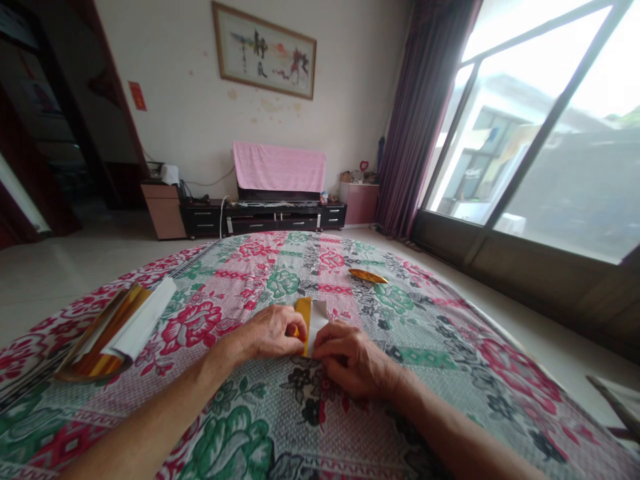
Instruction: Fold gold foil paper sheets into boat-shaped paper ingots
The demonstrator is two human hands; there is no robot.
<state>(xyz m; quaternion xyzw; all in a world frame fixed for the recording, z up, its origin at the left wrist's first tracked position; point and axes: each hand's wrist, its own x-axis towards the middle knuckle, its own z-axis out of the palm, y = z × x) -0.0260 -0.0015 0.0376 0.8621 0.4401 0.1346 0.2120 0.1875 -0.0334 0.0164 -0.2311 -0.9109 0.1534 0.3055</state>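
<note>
A small sheet of paper point(319, 317), golden on its left part and white on its right, lies on the patterned tablecloth point(235, 427) between my hands. My left hand point(273, 332) pinches the golden part at its left edge, fingers curled together. At the lower right of the white part, my right hand point(353, 357) has its fingers bent and pressed together on the paper. Beyond the hands, a golden boat-shaped folded piece point(368, 276) rests on the cloth. The fingertips partly cover the sheet.
A stack of golden and white paper sheets point(120, 330) lies at the table's left. Past the table's far edge stand a low black cabinet point(273, 220) and a screen under a pink cloth point(280, 167). A window point(540, 133) is at the right.
</note>
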